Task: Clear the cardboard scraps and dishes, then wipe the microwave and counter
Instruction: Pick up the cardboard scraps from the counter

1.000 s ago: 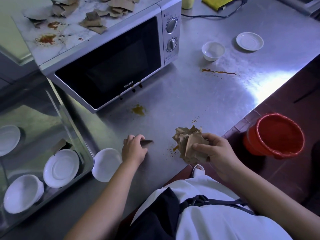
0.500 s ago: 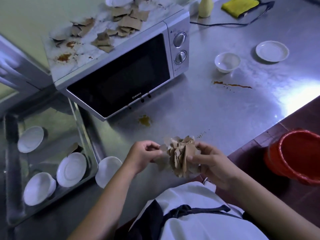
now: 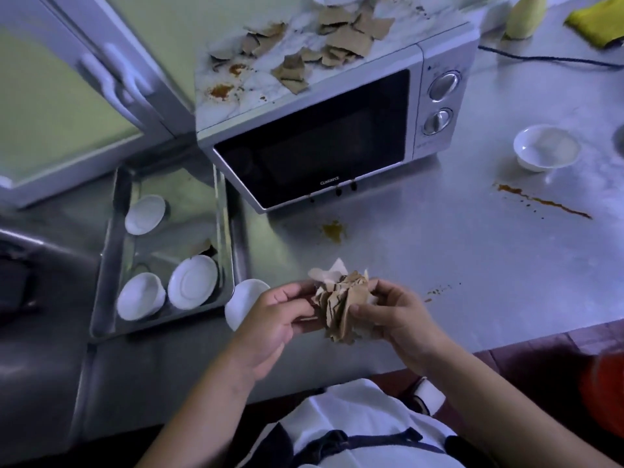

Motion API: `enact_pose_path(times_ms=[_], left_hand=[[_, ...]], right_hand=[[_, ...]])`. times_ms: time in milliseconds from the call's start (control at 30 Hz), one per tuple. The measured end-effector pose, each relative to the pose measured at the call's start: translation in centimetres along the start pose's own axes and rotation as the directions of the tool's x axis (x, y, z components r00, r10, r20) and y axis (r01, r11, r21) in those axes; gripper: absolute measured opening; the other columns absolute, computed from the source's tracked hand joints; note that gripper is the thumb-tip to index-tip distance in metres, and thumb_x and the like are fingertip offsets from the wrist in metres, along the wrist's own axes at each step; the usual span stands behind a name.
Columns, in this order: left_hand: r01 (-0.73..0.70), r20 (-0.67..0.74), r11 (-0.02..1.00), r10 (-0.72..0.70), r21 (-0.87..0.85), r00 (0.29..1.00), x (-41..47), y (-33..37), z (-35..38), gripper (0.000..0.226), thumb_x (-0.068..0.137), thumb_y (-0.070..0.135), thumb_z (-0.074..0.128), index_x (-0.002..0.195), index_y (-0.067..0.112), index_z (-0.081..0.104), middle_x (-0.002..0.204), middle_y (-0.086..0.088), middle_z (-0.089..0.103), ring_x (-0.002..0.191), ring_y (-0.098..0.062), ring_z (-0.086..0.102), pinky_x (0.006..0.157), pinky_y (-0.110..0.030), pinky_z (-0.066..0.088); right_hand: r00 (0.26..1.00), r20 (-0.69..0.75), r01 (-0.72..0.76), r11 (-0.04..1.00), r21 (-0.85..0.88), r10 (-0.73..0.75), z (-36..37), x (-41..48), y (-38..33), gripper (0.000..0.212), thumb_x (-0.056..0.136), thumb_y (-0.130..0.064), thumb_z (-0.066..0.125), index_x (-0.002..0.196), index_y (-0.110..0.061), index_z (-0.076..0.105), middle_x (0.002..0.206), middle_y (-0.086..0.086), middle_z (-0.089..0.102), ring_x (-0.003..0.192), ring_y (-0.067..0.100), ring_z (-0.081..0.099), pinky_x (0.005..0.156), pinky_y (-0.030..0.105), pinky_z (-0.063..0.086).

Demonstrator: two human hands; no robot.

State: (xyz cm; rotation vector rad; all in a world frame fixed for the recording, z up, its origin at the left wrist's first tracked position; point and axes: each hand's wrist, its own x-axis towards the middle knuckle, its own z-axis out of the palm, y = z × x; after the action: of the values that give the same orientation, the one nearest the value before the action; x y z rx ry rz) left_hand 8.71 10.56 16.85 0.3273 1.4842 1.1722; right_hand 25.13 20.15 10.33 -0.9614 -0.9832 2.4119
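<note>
— Where are the cardboard scraps?
— A crumpled wad [image 3: 341, 305] is held at lower centre, over the counter [image 3: 456, 251]. The left hand [image 3: 273, 319] pinches one side and the right hand [image 3: 395, 315] curls round the other. Loose scraps [image 3: 337, 42] lie on the microwave [image 3: 320, 146], the farthest cut off by the upper edge.
— And the dishes?
— A white dish [image 3: 243, 295] is half hidden behind the left hand, beside the tray [image 3: 101, 298]. A bowl [image 3: 545, 148] stands at the right. The red bucket [image 3: 604, 393] at lower right is mostly cropped and blurred.
</note>
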Motion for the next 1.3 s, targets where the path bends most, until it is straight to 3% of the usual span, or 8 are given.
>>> enact_pose_path(times_ms=[233, 467, 633, 800, 900, 967, 1067, 1300], left_hand=[[-0.145, -0.132, 0.969, 0.173, 0.198, 0.976, -1.2, -1.3, -3.3, 0.038, 0.074, 0.009, 0.080, 0.109, 0.012, 0.067, 0.103, -0.009, 0.075, 0.093, -0.018, 0.070, 0.076, -0.028, 0.056], [-0.198, -0.082, 0.951, 0.223, 0.239, 0.971, -1.1, -0.5, -9.1, 0.038, 0.065, 0.024, 0.081, 0.101, 0.019, 0.074, 0.108, -0.020, 0.072, 0.107, -0.040, 0.066, 0.095, -0.058, 0.052], [-0.191, 0.093, 0.980, 0.185, 0.061, 0.978, -1.7, -0.8, -13.8, 0.032, 0.080, -0.005, 0.074, 0.111, 0.004, 0.070, 0.112, -0.024, 0.071, 0.103, -0.034, 0.068, 0.093, -0.046, 0.056], [-0.129, 0.335, 0.991, 0.135, -0.038, 0.932, -0.7, -0.4, -20.1, 0.035, 0.083, 0.014, 0.078, 0.117, 0.013, 0.071, 0.114, -0.015, 0.072, 0.104, -0.028, 0.070, 0.083, -0.033, 0.058], [-0.232, 0.106, 0.971, 0.224, 0.063, 0.969, 2.9, 0.3, -24.9, 0.020, 0.084, 0.024, 0.076, 0.104, 0.022, 0.075, 0.098, -0.005, 0.073, 0.091, -0.022, 0.070, 0.078, -0.029, 0.057], [-0.245, -0.167, 0.872, 0.342, 0.424, 0.925, 6.7, 0.6, -28.3, 0.009, 0.086, 0.020, 0.072, 0.094, 0.024, 0.073, 0.090, 0.003, 0.070, 0.087, -0.017, 0.066, 0.077, -0.028, 0.051], [-0.113, -0.200, 0.611, 0.421, 0.784, 0.885, 12.0, 1.0, -32.1, 0.024, 0.087, 0.021, 0.068, 0.111, 0.019, 0.068, 0.112, -0.001, 0.067, 0.106, -0.022, 0.062, 0.083, -0.028, 0.043], [0.018, -0.137, 0.320, 0.355, 0.947, 0.925, 18.4, 2.4, -33.8, 0.034, 0.083, 0.035, 0.069, 0.109, 0.015, 0.063, 0.108, -0.005, 0.065, 0.090, -0.024, 0.059, 0.073, -0.034, 0.050]], right_hand=[[0.997, 0.024, 0.069, 0.990, -0.123, -0.067, 4.8, 1.6, 0.7, 0.029, 0.078, 0.008, 0.075, 0.101, -0.007, 0.064, 0.082, 0.016, 0.074, 0.068, 0.029, 0.070, 0.057, 0.032, 0.056], [0.990, 0.065, 0.141, 0.959, -0.245, -0.129, 9.5, 1.6, 1.9, 0.021, 0.082, 0.004, 0.071, 0.103, 0.008, 0.070, 0.096, 0.031, 0.072, 0.084, 0.043, 0.071, 0.072, 0.045, 0.057], [0.989, 0.030, 0.147, 0.944, -0.296, -0.145, 13.1, 1.8, 3.7, 0.024, 0.074, -0.005, 0.075, 0.098, -0.006, 0.075, 0.094, 0.022, 0.074, 0.084, 0.034, 0.072, 0.068, 0.039, 0.057], [0.985, -0.096, 0.116, 0.967, -0.227, -0.141, 16.4, 2.3, 6.8, 0.023, 0.073, -0.004, 0.072, 0.096, -0.003, 0.075, 0.093, 0.027, 0.072, 0.079, 0.040, 0.070, 0.061, 0.040, 0.058], [0.961, -0.211, 0.136, 0.970, -0.202, -0.179, 17.6, 2.4, 8.1, 0.022, 0.076, -0.002, 0.068, 0.097, 0.001, 0.072, 0.094, 0.032, 0.070, 0.077, 0.043, 0.069, 0.059, 0.044, 0.058], [0.944, -0.277, 0.139, 0.978, -0.158, -0.179, 18.1, 2.1, 8.9, 0.020, 0.081, 0.002, 0.064, 0.099, 0.000, 0.072, 0.092, 0.026, 0.073, 0.075, 0.036, 0.072, 0.055, 0.037, 0.057], [0.914, -0.368, 0.136, 0.984, -0.115, -0.169, 18.6, 1.3, 10.1, 0.021, 0.085, 0.004, 0.062, 0.096, -0.007, 0.076, 0.093, 0.021, 0.075, 0.077, 0.031, 0.073, 0.057, 0.033, 0.059], [0.869, -0.464, 0.174, 0.984, -0.042, -0.173, 19.7, -0.6, 11.5, 0.032, 0.070, -0.004, 0.069, 0.101, 0.002, 0.071, 0.096, 0.027, 0.073, 0.080, 0.038, 0.073, 0.059, 0.037, 0.061]])
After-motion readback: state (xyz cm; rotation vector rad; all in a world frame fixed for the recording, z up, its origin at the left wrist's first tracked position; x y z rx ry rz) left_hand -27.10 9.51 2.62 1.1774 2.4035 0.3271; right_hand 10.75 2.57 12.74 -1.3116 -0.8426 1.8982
